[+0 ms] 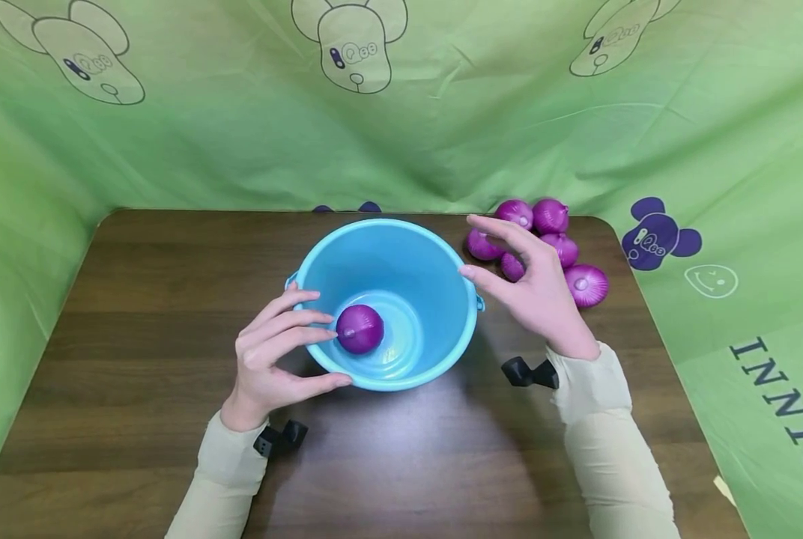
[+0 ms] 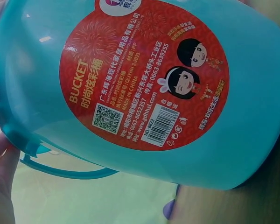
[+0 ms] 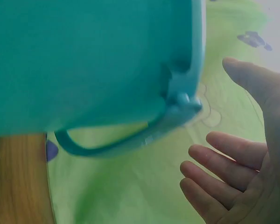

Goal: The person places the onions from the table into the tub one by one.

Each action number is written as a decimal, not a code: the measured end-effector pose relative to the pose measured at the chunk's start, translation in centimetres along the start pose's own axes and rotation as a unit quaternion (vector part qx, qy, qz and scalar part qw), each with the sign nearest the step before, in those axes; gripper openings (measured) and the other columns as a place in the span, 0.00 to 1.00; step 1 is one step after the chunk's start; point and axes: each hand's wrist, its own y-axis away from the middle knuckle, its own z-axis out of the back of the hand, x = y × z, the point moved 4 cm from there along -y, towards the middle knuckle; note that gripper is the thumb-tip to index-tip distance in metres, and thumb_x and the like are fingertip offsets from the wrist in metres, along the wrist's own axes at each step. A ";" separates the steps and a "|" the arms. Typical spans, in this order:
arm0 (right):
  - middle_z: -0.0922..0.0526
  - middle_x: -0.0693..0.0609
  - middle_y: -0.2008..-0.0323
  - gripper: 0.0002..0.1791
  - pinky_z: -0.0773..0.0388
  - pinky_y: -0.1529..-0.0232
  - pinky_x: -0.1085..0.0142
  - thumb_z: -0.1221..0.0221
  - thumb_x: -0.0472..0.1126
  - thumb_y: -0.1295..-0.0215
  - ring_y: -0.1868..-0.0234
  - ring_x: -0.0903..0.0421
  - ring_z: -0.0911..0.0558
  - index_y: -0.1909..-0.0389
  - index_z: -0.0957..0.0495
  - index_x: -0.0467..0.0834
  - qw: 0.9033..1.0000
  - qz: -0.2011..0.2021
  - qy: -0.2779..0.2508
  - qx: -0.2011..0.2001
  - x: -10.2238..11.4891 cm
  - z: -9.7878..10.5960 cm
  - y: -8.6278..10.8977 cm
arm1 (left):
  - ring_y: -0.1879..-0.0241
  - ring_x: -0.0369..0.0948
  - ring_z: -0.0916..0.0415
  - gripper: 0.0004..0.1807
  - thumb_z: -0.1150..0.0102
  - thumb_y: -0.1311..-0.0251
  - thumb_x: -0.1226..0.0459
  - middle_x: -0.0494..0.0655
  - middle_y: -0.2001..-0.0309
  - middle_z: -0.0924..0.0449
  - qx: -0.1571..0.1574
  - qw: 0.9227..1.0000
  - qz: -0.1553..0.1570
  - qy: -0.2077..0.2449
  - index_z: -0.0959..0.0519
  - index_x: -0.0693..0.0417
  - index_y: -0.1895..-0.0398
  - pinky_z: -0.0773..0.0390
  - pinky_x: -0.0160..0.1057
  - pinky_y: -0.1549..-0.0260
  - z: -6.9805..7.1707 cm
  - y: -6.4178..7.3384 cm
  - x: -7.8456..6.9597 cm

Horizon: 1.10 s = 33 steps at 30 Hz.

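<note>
A light blue plastic bucket (image 1: 435, 367) stands in the middle of the table, with one red onion (image 1: 359, 329) at its bottom. My left hand (image 1: 273, 352) holds the bucket's left rim, fingers reaching over it and the thumb at the front edge. In the left wrist view, the bucket's outer wall carries a round red label (image 2: 144, 79). Beside the right rim is my right hand (image 1: 532, 281), thumb and fingers spread apart with nothing between them. The right wrist view shows its fingers (image 3: 224, 163) apart from the bucket's handle (image 3: 126, 142).
Several more red onions (image 1: 586, 285) lie in a cluster at the table's back right, partly behind my right hand. A green printed cloth (image 1: 442, 127) hangs behind and along both sides of the brown wooden table (image 1: 152, 337).
</note>
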 end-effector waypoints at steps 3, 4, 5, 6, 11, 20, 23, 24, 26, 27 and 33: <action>0.21 0.43 0.38 0.30 0.32 0.33 0.64 0.30 0.29 0.39 0.35 0.50 0.24 0.35 0.24 0.37 1.000 -0.003 0.009 -0.017 -0.3 0.7 0.1 | 0.53 0.59 0.19 0.29 0.22 0.52 0.42 0.56 0.65 0.13 0.001 1.000 0.001 0.000 0.13 0.61 0.69 0.28 0.61 0.39 0.0 0.0 0.0; 0.20 0.44 0.39 0.30 0.32 0.33 0.64 0.30 0.29 0.40 0.36 0.50 0.24 0.35 0.23 0.37 1.000 -0.005 0.014 -0.024 -0.4 1.0 0.2 | 0.53 0.59 0.19 0.29 0.22 0.52 0.42 0.56 0.64 0.13 0.000 1.000 0.002 0.000 0.12 0.61 0.69 0.28 0.61 0.39 0.0 0.0 0.0; 0.20 0.44 0.39 0.29 0.31 0.34 0.64 0.30 0.29 0.40 0.36 0.50 0.23 0.36 0.23 0.37 0.999 -0.008 0.019 -0.030 -0.5 1.2 0.2 | 0.53 0.59 0.19 0.30 0.22 0.52 0.42 0.56 0.64 0.13 0.001 1.000 0.002 0.000 0.12 0.62 0.68 0.28 0.61 0.39 0.0 0.0 0.1; 0.19 0.44 0.40 0.29 0.31 0.34 0.64 0.29 0.30 0.40 0.37 0.50 0.23 0.36 0.22 0.38 0.999 -0.013 0.022 -0.036 -0.6 1.4 0.3 | 0.52 0.58 0.19 0.30 0.22 0.52 0.42 0.56 0.64 0.13 -0.001 1.000 0.003 0.001 0.12 0.62 0.68 0.29 0.61 0.39 0.0 0.0 0.1; 0.19 0.46 0.39 0.28 0.30 0.35 0.65 0.30 0.32 0.39 0.37 0.56 0.22 0.36 0.22 0.41 0.997 -0.042 0.025 -0.052 -1.5 2.4 0.7 | 0.52 0.57 0.19 0.29 0.20 0.53 0.43 0.56 0.64 0.13 -0.012 1.000 -0.004 0.007 0.12 0.61 0.69 0.29 0.62 0.39 0.0 0.1 0.0; 0.19 0.49 0.39 0.28 0.28 0.42 0.72 0.31 0.33 0.36 0.40 0.59 0.21 0.34 0.22 0.45 0.995 -0.072 0.027 -0.057 -2.9 3.5 1.7 | 0.54 0.57 0.19 0.28 0.19 0.55 0.44 0.57 0.65 0.13 -0.018 1.000 -0.012 0.008 0.12 0.61 0.69 0.28 0.62 0.39 -0.1 -0.1 -0.1; 0.19 0.50 0.40 0.29 0.27 0.45 0.72 0.30 0.34 0.37 0.41 0.59 0.21 0.34 0.22 0.47 0.994 -0.081 0.039 -0.061 -4.1 4.0 2.0 | 0.54 0.57 0.19 0.28 0.20 0.54 0.44 0.57 0.65 0.13 -0.017 1.000 -0.011 0.009 0.12 0.61 0.69 0.28 0.62 0.39 -0.2 -0.1 -0.1; 0.19 0.51 0.39 0.30 0.27 0.45 0.73 0.30 0.34 0.37 0.41 0.59 0.21 0.34 0.22 0.48 0.994 -0.083 0.042 -0.062 -4.6 4.1 2.1 | 0.54 0.57 0.19 0.28 0.20 0.54 0.44 0.56 0.66 0.13 -0.016 1.000 -0.011 0.009 0.13 0.61 0.69 0.28 0.62 0.39 -0.2 -0.1 -0.1; 0.19 0.52 0.39 0.30 0.27 0.46 0.73 0.29 0.35 0.37 0.41 0.60 0.21 0.33 0.23 0.50 0.993 -0.087 0.046 -0.063 -5.6 4.5 2.3 | 0.54 0.57 0.19 0.28 0.20 0.53 0.43 0.56 0.66 0.14 -0.011 1.000 -0.011 0.005 0.13 0.61 0.69 0.28 0.61 0.39 -0.2 -0.1 -0.1; 0.19 0.53 0.39 0.31 0.27 0.46 0.73 0.29 0.35 0.37 0.41 0.60 0.21 0.33 0.23 0.51 0.993 -0.088 0.047 -0.063 -6.0 4.6 2.4 | 0.54 0.57 0.19 0.28 0.21 0.53 0.43 0.56 0.66 0.14 -0.010 1.000 -0.011 0.003 0.13 0.61 0.70 0.28 0.61 0.39 -0.2 -0.1 -0.1; 0.19 0.54 0.39 0.29 0.28 0.42 0.71 0.29 0.39 0.36 0.40 0.61 0.22 0.34 0.22 0.53 0.991 -0.098 0.056 -0.067 -6.7 5.1 3.0 | 0.55 0.57 0.18 0.24 0.23 0.49 0.46 0.53 0.67 0.14 0.002 1.000 -0.014 -0.004 0.13 0.60 0.70 0.28 0.61 0.38 -0.3 -0.1 -0.3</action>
